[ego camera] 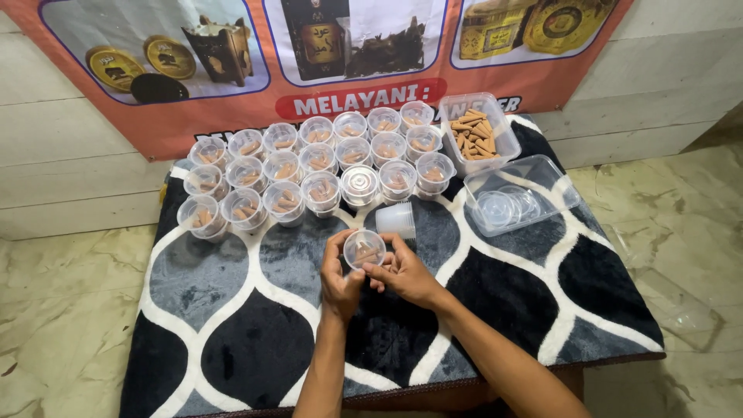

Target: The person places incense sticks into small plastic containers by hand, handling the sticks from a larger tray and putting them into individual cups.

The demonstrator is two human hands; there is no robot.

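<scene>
Both hands hold one small clear plastic cup (364,249) with brown cone-shaped pieces inside, above a black, grey and white patterned mat (495,279). My left hand (339,279) grips the cup from the left and below. My right hand (404,272) grips it from the right, with fingers on its rim or lid. An empty clear cup (396,220) lies on its side just beyond the hands.
Several filled clear cups (309,166) stand in rows at the back of the mat; one has a lid (359,184). A clear tub of brown cones (477,133) and a clear tray of round lids (517,195) sit at back right. Behind them hangs an orange banner (232,101).
</scene>
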